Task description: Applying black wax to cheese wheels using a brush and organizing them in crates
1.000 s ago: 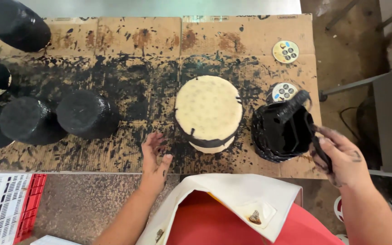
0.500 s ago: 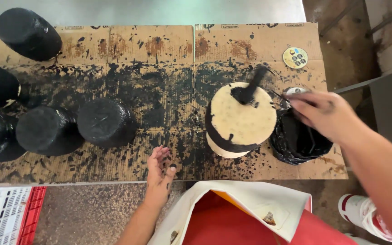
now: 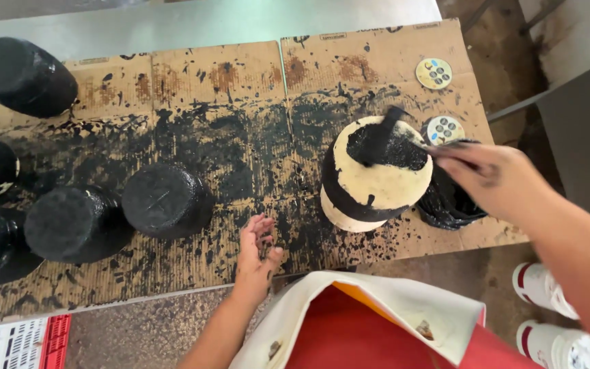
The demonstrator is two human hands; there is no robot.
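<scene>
A cream-coloured round pot [image 3: 377,184] stands upside down on paint-spattered cardboard [image 3: 240,89]. Black paint covers part of its top and runs in a band round its side. My right hand [image 3: 493,178] is shut on a black paintbrush [image 3: 384,140], whose bristles lie on the pot's top. Behind that hand sits a black paint container [image 3: 452,201]. My left hand [image 3: 257,249], fingers apart and stained black, rests flat on the cardboard near its front edge, left of the pot.
Several black-painted pots stand at the left: [image 3: 165,198], [image 3: 69,222], [image 3: 25,75]. Two round lids with dots [image 3: 433,72], [image 3: 443,128] lie at the far right. A red and white crate [image 3: 18,342] is at the bottom left; my white shoes [image 3: 548,294] are on the floor.
My right hand brought the brush from the paint container onto the pot's top and spread a black patch there. The left hand stayed on the cardboard.
</scene>
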